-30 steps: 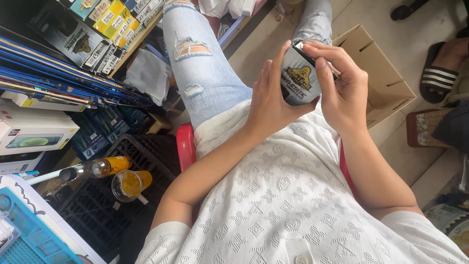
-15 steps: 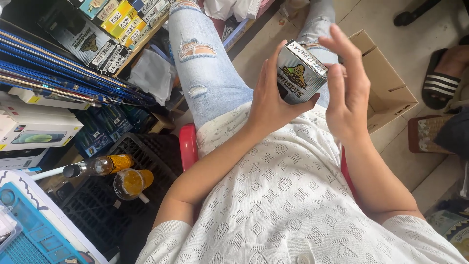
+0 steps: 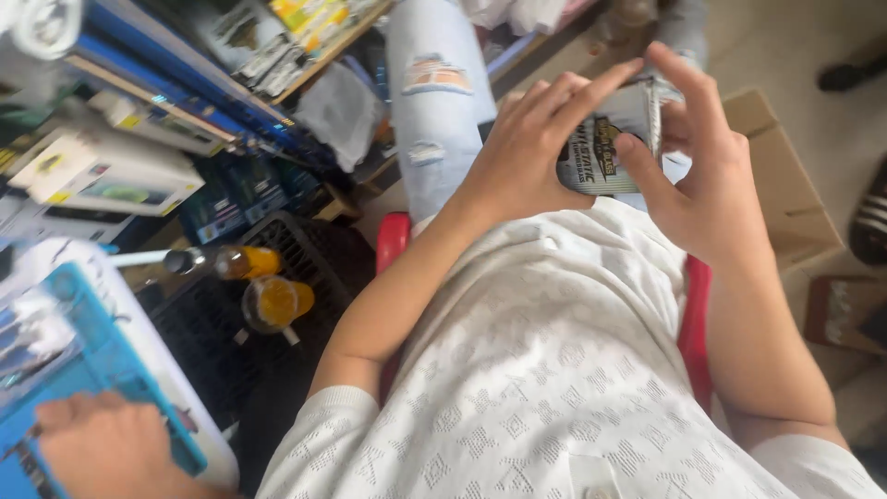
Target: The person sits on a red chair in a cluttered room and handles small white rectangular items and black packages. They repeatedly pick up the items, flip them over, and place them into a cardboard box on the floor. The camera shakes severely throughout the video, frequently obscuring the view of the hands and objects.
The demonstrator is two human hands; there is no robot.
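At the near left a co-worker's hand (image 3: 106,448) rests on a blue-and-white board (image 3: 111,370). Just beyond it two orange-capped bottles (image 3: 263,286) lie on a black crate (image 3: 305,249), and farther left white boxes (image 3: 106,171) and blue shelving (image 3: 185,92) fill the far corner.

In the middle, the person sits on a red stool (image 3: 393,240) in a white patterned shirt (image 3: 545,388) and torn pale jeans (image 3: 430,102). The left hand (image 3: 522,152) reaches across in front of the small box (image 3: 601,152), fingers stretched out long and lying over its near face, so most of the box is covered. The right hand (image 3: 707,176) cups the box's right side, the thumb pressed on the printed front and the fingers curled round the top edge. Both hands grip the box, which is held above the lap, just over the shirt hem.

Compared with half a second ago, the box has turned and dropped lower toward the body: its picture face, then held upright and open to view, is now mostly hidden under the left fingers, and the right hand, then spread wide beside it, has closed on it. That reads as the box being rotated and reseated in the hands.

To the far right an open cardboard carton (image 3: 785,194) sits on the floor, with a sandal (image 3: 868,226) beside it.
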